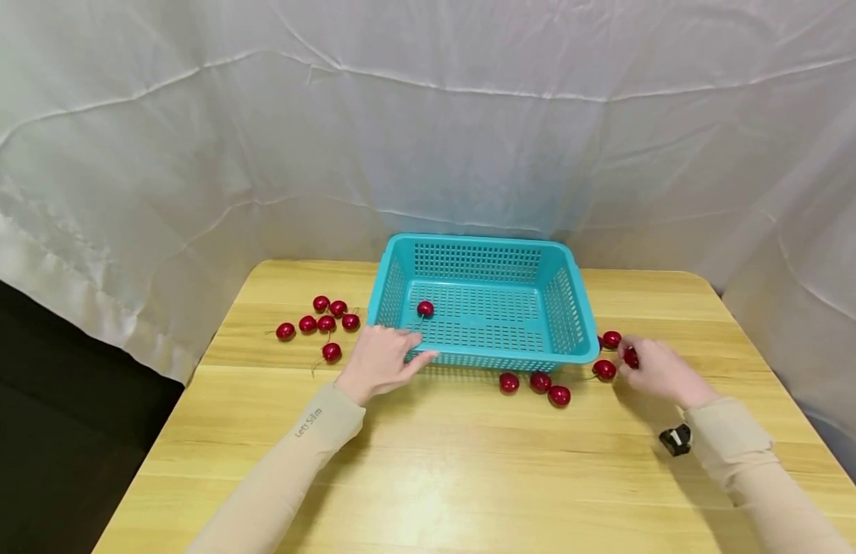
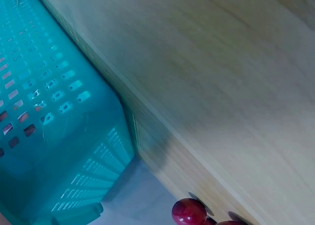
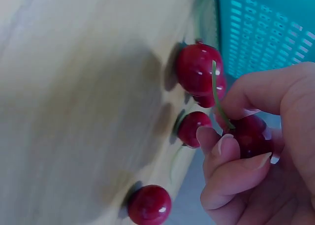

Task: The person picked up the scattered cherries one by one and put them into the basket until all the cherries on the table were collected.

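My left hand (image 1: 381,358) grips the near left corner of a turquoise perforated basket (image 1: 581,308), thumb along the near side and index finger over the rim. The other fingers are hidden. One red cherry (image 1: 425,308) lies inside on the basket floor, toward the left. Just right of the basket, my right hand (image 1: 654,371) pinches a dark red cherry (image 3: 250,136) between thumb and fingers, its green stem pointing away from the palm. Close by on the table, a cherry (image 1: 604,370) and another cherry (image 1: 611,339) lie beside the fingertips.
Several cherries (image 1: 326,323) with thin stems are spread left of the basket. Three more cherries (image 1: 541,382) lie along its near side. The wooden table (image 1: 469,469) backs onto a pale cloth (image 1: 469,154). A small black device (image 1: 675,440) shows at the right wrist.
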{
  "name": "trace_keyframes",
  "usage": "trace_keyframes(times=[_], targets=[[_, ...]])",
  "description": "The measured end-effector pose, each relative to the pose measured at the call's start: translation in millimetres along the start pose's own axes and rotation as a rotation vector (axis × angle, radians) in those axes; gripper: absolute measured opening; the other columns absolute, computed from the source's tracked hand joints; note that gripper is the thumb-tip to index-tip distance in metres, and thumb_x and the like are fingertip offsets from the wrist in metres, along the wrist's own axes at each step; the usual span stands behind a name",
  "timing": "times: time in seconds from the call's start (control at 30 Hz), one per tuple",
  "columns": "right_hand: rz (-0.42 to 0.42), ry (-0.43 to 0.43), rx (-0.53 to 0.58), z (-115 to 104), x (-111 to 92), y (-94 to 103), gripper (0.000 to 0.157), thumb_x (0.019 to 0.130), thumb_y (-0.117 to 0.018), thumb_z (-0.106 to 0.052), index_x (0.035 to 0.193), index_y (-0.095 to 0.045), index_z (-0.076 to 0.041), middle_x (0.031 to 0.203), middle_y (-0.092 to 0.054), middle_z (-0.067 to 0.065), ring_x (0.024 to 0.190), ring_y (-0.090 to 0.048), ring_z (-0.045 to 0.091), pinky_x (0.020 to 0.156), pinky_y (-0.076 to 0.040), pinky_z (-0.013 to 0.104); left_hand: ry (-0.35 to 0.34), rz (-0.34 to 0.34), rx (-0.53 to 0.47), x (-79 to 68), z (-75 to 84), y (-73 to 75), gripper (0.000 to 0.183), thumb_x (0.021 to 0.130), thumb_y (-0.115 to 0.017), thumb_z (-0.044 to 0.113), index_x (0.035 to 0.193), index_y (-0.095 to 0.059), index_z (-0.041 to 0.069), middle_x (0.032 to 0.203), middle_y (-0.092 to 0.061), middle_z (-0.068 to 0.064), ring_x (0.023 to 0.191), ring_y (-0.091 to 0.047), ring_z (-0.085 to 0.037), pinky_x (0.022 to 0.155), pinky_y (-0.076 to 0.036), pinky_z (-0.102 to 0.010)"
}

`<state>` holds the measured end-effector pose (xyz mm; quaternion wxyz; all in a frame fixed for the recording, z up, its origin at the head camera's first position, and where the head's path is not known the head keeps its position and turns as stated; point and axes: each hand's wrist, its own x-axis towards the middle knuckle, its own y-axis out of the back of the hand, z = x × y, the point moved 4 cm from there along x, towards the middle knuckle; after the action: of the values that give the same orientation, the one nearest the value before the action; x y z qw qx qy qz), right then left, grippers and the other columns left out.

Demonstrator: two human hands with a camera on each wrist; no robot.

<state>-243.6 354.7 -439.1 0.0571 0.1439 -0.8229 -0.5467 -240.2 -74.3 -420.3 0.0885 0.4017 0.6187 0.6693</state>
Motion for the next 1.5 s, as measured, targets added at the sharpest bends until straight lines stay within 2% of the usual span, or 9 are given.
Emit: trace_keyframes(times=[0.2,0.33,0.43,0.53,0.8,1.03,1.17,1.3,1.5], targets=[[0.052,0.032,-0.039,-4,4,10.0,0.012,0.084,-0.065,-0.002,0.095,-0.059,0.0,0.067,-0.05,0.002,0.058,-0.042,0.013,0.052,-0.033,0.026,0.004,0.004,-0.007,0.2,1.2,-0.2,0.039,0.094,-0.06,0.052,0.077,-0.067,0.019,0.052,-0.053,0.007,0.044,-0.023,-0.003,0.045,-0.011,-0.018],[0.139,0.083,-0.059,-12,7,21.9,0.012,0.083,-0.066,0.0,0.092,-0.059,0.0,0.064,-0.049,0.002,0.056,-0.041,0.013,0.051,-0.032,0.025,0.001,0.005,-0.012,0.5,1.6,-0.7,0.039,0.094,-0.061,0.052,0.073,-0.063,0.019,0.051,-0.049,0.008,0.045,-0.021,-0.003,0.045,-0.01,-0.018],[0.21,0.109,-0.061,-22,10,32.9,0.012,0.082,-0.066,0.0,0.092,-0.059,0.0,0.065,-0.05,0.002,0.057,-0.04,0.012,0.052,-0.032,0.025,0.004,0.007,-0.005,0.4,1.0,-0.4,0.038,0.094,-0.061,0.052,0.075,-0.065,0.019,0.053,-0.054,0.007,0.045,-0.023,-0.003,0.045,-0.01,-0.018],[0.238,0.116,-0.063,-32,15,42.1,0.012,0.083,-0.064,-0.002,0.094,-0.06,0.0,0.068,-0.053,0.002,0.058,-0.042,0.013,0.053,-0.033,0.026,0.013,0.002,0.009,-0.6,-0.3,0.1,0.037,0.094,-0.061,0.053,0.078,-0.068,0.019,0.057,-0.061,0.006,0.044,-0.025,-0.003,0.045,-0.011,-0.018],[0.228,0.126,-0.062,-67,31,59.3,0.012,0.088,-0.059,-0.006,0.099,-0.06,0.0,0.069,-0.055,0.004,0.057,-0.045,0.014,0.055,-0.037,0.027,0.015,0.002,0.004,-3.5,-1.8,0.7,0.039,0.095,-0.059,0.053,0.074,-0.063,0.02,0.054,-0.056,0.006,0.044,-0.023,-0.004,0.045,-0.012,-0.018],[0.19,0.14,-0.04,-98,48,68.5,0.016,0.091,-0.059,-0.006,0.105,-0.06,0.002,0.072,-0.055,0.008,0.055,-0.043,0.016,0.053,-0.036,0.029,-0.007,0.015,-0.007,-1.4,-0.5,-0.9,0.057,0.103,-0.038,0.06,0.076,-0.066,0.019,0.057,-0.061,0.005,0.044,-0.03,-0.004,0.045,-0.013,-0.017],[0.148,0.156,-0.028,-117,63,69.7,0.017,0.092,-0.059,-0.006,0.107,-0.059,0.002,0.082,-0.061,0.014,0.059,-0.047,0.018,0.056,-0.04,0.03,-0.012,0.028,-0.001,-0.7,0.0,-0.8,0.049,0.1,-0.048,0.057,0.079,-0.07,0.018,0.06,-0.065,0.004,0.044,-0.033,-0.004,0.044,-0.014,-0.017],[0.14,0.189,-0.036,-132,80,67.9,0.014,0.093,-0.058,-0.006,0.106,-0.058,0.0,0.081,-0.059,0.013,0.06,-0.046,0.019,0.057,-0.039,0.031,-0.007,0.023,0.0,0.1,0.3,-0.1,0.039,0.094,-0.06,0.053,0.076,-0.067,0.019,0.056,-0.059,0.006,0.044,-0.026,-0.004,0.045,-0.012,-0.017],[0.138,0.264,-0.069,-159,105,61.3,0.008,0.092,-0.058,-0.005,0.1,-0.059,-0.003,0.077,-0.058,0.009,0.063,-0.046,0.02,0.06,-0.04,0.033,-0.007,0.01,0.011,0.3,0.8,1.2,0.041,0.096,-0.057,0.054,0.074,-0.065,0.02,0.053,-0.053,0.007,0.045,-0.022,-0.003,0.046,-0.011,-0.017]])
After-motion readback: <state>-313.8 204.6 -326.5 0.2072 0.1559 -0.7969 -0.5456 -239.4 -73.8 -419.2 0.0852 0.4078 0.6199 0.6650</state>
